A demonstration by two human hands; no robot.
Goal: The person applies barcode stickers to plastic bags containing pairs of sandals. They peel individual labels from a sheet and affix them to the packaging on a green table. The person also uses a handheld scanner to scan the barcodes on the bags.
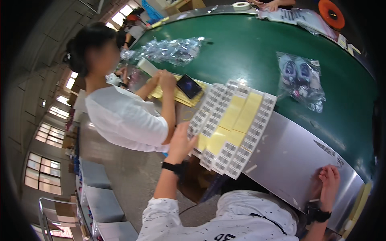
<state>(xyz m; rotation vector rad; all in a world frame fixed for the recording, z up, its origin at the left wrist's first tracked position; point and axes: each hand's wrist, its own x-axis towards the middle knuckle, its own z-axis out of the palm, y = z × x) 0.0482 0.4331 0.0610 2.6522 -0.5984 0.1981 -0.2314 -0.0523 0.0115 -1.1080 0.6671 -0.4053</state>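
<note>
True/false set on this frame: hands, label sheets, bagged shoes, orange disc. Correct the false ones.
1. The left hand is at the left edge of the white-and-yellow barcode-label sheets. True.
2. The right hand lies on those sheets. False: the right hand is apart from them, over the silver metal ledge.
3. A clear plastic bag of shoes lies on the smooth green surface. True.
4. The round orange disc is upper left. False: the disc is upper right.

The left of 2 fisheye cameras, worn on the person's head, looks down past the white shirt (257,215) at the left hand (181,141) and right hand (330,180), close below. From here I see it reach over the green table (241,46) to the far edge, with windows (43,172) leaning along its left side.
</note>
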